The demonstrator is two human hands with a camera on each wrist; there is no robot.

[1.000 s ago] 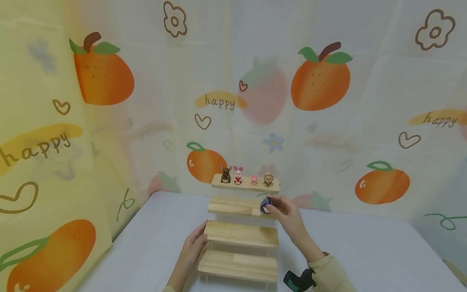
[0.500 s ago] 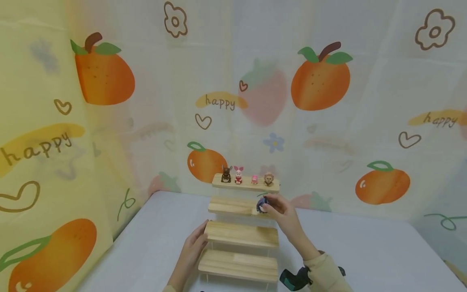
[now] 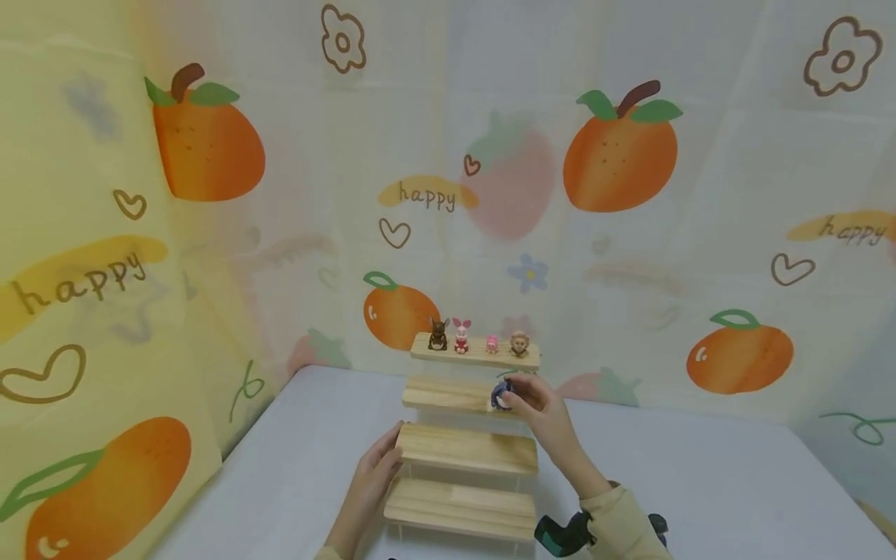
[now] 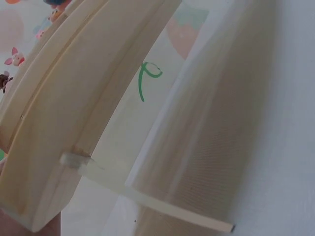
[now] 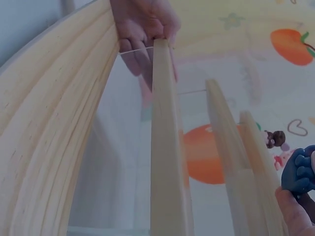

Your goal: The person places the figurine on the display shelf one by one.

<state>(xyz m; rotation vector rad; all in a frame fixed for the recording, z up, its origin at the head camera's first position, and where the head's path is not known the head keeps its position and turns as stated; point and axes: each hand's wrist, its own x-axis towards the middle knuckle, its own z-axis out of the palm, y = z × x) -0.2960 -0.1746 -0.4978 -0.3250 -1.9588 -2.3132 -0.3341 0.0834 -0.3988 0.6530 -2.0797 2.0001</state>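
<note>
My right hand (image 3: 548,410) pinches a small dark-blue figurine (image 3: 500,395) with a pale front, at the right end of the second shelf from the top (image 3: 448,394). In the right wrist view, the blue figurine (image 5: 298,172) is cut off by the frame edge, with a fingertip under it. My left hand (image 3: 374,469) grips the left end of the shelf below (image 3: 467,449); in the right wrist view, the left hand (image 5: 142,24) has its fingers around that end. Only a sliver of it shows in the left wrist view, behind the wooden shelf (image 4: 74,98).
On the top shelf (image 3: 472,358) stand a brown figurine (image 3: 437,336), a white-and-pink one with long ears (image 3: 461,338), a small pink one (image 3: 492,344) and a tan one (image 3: 519,344). The lowest shelf (image 3: 458,509) is nearest. A fruit-print cloth (image 3: 623,257) hangs behind the white table (image 3: 700,467).
The right hand has moved slightly left along the second shelf with the blue figurine, which has turned a little. The left hand keeps its place on the shelf end.
</note>
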